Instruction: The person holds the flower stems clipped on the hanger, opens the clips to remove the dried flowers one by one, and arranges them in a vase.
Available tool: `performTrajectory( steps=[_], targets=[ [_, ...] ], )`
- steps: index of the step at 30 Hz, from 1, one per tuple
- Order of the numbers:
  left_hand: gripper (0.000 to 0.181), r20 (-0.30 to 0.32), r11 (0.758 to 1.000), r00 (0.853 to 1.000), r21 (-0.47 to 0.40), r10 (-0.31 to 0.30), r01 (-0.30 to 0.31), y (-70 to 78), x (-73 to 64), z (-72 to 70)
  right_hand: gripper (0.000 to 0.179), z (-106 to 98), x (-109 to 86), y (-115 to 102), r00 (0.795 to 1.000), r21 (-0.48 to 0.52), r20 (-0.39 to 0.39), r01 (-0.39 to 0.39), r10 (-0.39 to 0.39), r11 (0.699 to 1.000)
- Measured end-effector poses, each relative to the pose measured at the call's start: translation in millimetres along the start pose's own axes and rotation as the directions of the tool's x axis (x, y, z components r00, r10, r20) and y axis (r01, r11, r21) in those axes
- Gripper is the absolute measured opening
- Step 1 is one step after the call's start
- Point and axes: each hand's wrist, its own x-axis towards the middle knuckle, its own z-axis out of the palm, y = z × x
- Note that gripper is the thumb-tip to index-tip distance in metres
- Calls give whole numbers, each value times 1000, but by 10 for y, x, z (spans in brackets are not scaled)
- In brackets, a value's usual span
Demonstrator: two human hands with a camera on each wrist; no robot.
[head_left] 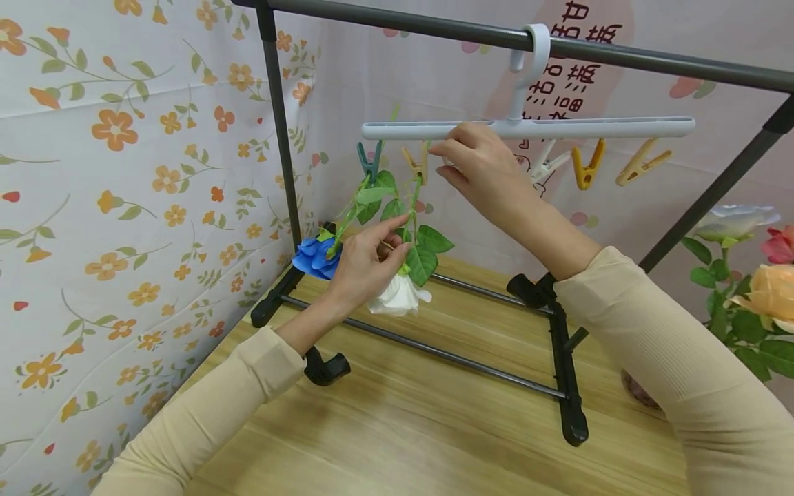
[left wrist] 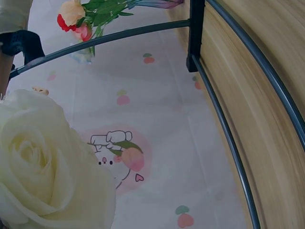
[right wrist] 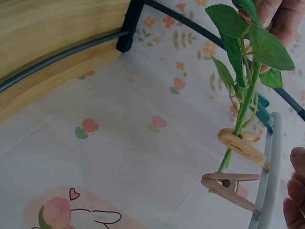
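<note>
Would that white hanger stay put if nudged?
The white hanger would probably swing, being hung from one hook over a rail. The blue flower and white rose, both hung toward its left end, might make it tip that way.

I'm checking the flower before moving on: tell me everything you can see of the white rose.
The white rose hangs head-down, its full bloom creamy and layered, looking artificial, perhaps fabric. The green stem carries several broad green leaves, some with toothed edges. Near its upper end the stem appears clamped in a tan clothespin below the white hanger. The left hand holds the stem just above the bloom.
</note>
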Motion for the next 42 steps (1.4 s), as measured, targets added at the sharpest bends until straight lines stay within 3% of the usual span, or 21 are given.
performTrajectory(
  steps=[8,16,21,27,35,42],
  targets=[
    [42,-8,1000,1000,7,16,-16,-4,-3,-15,20,60,138,14,992,-95,82,99,-92,991],
    [41,-19,999,999,11,32,-32,-3,-13,-31,27,89,204,20,980,-208,186,106,-67,972],
    [41,-20,999,999,10,44,-44,-3,-16,-33,26,128,224,37,974,-264,203,158,-105,951],
    [40,-20,999,999,9,43,-42,1,-19,-44,20,170,250,61,959,-334,209,253,-190,908],
    [40,-19,999,998,5,53,-53,13,-23,-64,23,179,306,26,940,-423,291,291,-176,858],
    [41,-6,998,998,5,59,-59,15,-31,-81,16,179,363,12,911,-543,359,380,-202,748]
  ],
)
